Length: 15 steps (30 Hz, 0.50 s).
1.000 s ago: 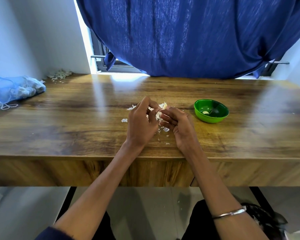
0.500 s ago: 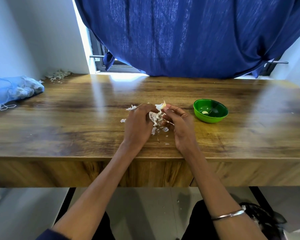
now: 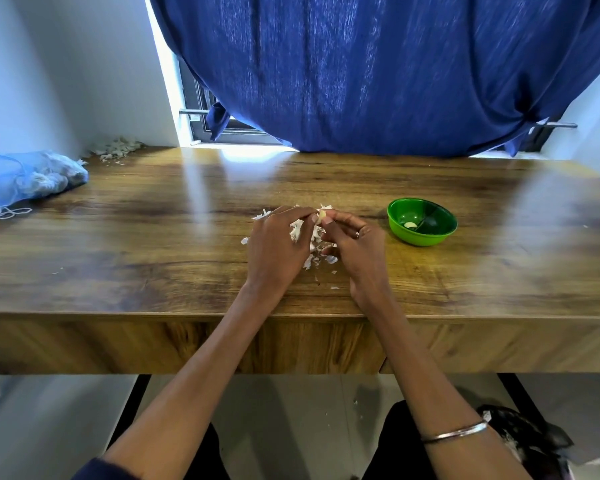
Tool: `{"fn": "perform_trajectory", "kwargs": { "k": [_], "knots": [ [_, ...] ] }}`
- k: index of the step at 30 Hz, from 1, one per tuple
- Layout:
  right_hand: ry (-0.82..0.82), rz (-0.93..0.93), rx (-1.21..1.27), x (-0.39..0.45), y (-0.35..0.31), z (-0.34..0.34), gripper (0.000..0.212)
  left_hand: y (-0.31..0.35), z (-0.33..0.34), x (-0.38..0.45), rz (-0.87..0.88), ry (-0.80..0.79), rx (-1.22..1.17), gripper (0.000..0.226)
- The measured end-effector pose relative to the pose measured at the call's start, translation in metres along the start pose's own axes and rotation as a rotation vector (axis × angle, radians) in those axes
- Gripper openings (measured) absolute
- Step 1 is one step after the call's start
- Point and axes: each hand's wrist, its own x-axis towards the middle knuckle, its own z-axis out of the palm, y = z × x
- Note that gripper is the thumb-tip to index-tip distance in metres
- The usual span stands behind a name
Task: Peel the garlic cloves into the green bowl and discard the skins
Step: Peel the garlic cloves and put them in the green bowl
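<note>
Your left hand [image 3: 278, 247] and right hand [image 3: 355, 247] together at frame centre, fingertips of both pinching one garlic clove [image 3: 322, 214] above skin pile [image 3: 312, 245]. Green bowl [image 3: 422, 221] to right holds one peeled clove [image 3: 410, 224]. Early days; skins not yet discarded.

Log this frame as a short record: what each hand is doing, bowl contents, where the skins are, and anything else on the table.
left hand: pinches the clove at its fingertips
right hand: pinches the same clove from the other side
bowl: green, right of the hands, one peeled clove inside
skins: loose pile on the table under and between the hands
bag: blue mesh, far left of the table
far pile: scraps at the back left corner
stage: peeling under way, skins not yet discarded
</note>
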Motion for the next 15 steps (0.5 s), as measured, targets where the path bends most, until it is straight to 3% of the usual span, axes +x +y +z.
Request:
{"fn": "perform_trajectory", "kwargs": {
  "k": [8,15],
  "knots": [
    [-0.023,-0.149,-0.112,-0.0046,-0.0013,0.0018,0.018,0.0039,-0.0043,-0.0001,-0.116,0.039,-0.169,0.011],
    [-0.024,-0.140,-0.111,-0.0045,-0.0002,0.0015,0.015,0.0036,-0.0068,0.0006,-0.268,-0.003,-0.333,0.008]
  ]
}}
